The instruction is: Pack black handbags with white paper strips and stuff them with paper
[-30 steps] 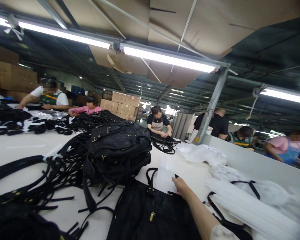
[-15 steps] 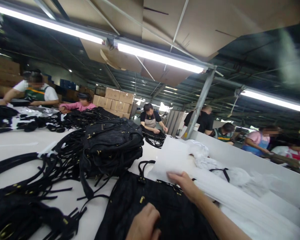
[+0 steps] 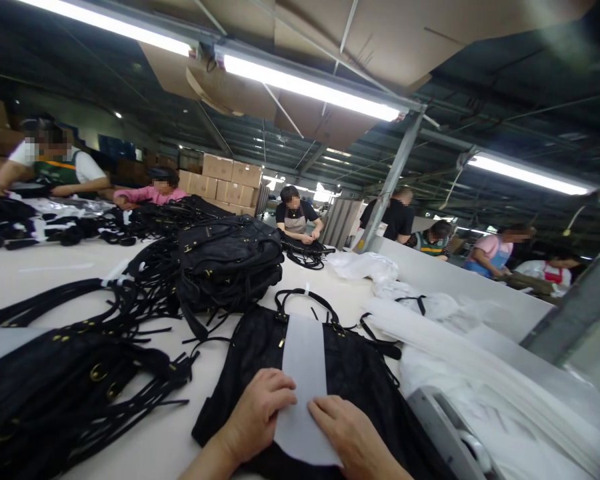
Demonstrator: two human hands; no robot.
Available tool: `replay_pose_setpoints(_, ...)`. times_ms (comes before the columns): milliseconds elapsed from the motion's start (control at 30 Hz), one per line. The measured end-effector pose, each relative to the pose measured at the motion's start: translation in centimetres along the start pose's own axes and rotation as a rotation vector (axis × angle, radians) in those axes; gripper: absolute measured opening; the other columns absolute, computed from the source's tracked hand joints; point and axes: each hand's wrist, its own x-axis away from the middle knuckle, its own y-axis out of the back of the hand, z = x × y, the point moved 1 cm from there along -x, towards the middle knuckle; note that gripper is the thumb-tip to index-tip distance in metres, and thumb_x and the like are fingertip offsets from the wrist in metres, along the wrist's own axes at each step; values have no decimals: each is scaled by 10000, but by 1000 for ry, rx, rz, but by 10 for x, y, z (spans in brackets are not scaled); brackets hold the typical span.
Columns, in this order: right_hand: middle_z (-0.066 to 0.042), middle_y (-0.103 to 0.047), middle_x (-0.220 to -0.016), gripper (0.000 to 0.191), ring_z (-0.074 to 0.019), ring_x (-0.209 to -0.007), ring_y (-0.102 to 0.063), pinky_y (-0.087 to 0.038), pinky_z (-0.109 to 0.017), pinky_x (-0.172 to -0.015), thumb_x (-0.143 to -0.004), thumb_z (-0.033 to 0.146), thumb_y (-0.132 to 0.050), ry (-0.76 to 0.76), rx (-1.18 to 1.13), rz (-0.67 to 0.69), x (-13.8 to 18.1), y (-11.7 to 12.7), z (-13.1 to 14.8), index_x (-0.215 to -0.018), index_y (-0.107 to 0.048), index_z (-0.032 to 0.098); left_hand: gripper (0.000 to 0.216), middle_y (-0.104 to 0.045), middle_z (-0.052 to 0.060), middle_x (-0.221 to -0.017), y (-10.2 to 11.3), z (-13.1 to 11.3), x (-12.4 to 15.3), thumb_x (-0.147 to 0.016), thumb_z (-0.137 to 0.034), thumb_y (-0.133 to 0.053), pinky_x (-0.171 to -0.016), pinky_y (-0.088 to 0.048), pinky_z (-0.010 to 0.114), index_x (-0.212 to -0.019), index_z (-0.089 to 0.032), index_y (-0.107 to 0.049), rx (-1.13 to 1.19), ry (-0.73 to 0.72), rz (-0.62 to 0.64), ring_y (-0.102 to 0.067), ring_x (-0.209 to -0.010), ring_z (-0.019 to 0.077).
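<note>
One left hand [image 3: 263, 408] and one right hand [image 3: 349, 427], fingers slightly bent, rest on a long, whitish plastic-looking strip [image 3: 305, 353] across a flat-lying black leather-like bag [image 3: 365, 373] on the white counter [image 3: 155, 440]; cannot tell whether either pinches. Strip probably light, slick, creasable: grasp side edges.

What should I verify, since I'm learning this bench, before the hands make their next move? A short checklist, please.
1. Pale sheet on the black bag: ok, it runs lengthwise down the middle.
2. Left hand placed: ok, fingertips at the sheet's left edge.
3. Right hand placed: ok, fingers on the sheet's right side.
4. Gold zip pull uncovered: ok, it shows left of the sheet.
5. Sheet fastened to the bag: cannot tell.
6. Grey object apart from the bag's right side: cannot tell, they meet in this view.
</note>
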Motion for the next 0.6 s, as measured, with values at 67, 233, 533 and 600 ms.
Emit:
replay_pose_setpoints(67, -76, -671, -1100, 492, -211, -907, -626, -518, -293, -813, -754, 36, -519, 21, 29, -117, 5, -5, 5, -1219, -579, 185, 291, -663, 24, -971, 3, -7, 6, -744, -1, -473, -910, -420, 370, -882, -211, -620, -44, -53, 100, -551, -974, 198)
replay_pose_setpoints(233, -91, -673, -1158, 592, -226, -1003, -631, -529, -340, -897, -679, 9, -466, 9, -40, -154, 16, -7, 12, -1227, -604, 188, 218, -652, 14, -997, 9, -25, 21, -813, -113, -532, -1024, -360, 401, -988, -224, -599, -160, -129, 331, -570, -922, 179)
replay_pose_setpoints(533, -168, -608, -1315, 572, -275, -1211, -590, -527, -357, -996, -895, 383, -585, 372, 52, -158, 62, 19, 32, -1372, -491, 81, 383, -575, 45, -1187, 8, -34, 37, -867, -310, -671, -1068, -350, 419, -1230, -289, -549, -299, -147, 388, -532, -1098, 223)
replay_pose_setpoints(600, -159, -614, -1307, 480, -268, -1205, -595, -537, -357, -977, -912, 288, -577, 448, 126, -166, 74, 23, 33, -1363, -506, 141, 379, -572, 50, -1187, 8, -33, 37, -861, -295, -681, -1061, -360, 422, -1219, -288, -558, -296, -146, 397, -530, -1098, 226)
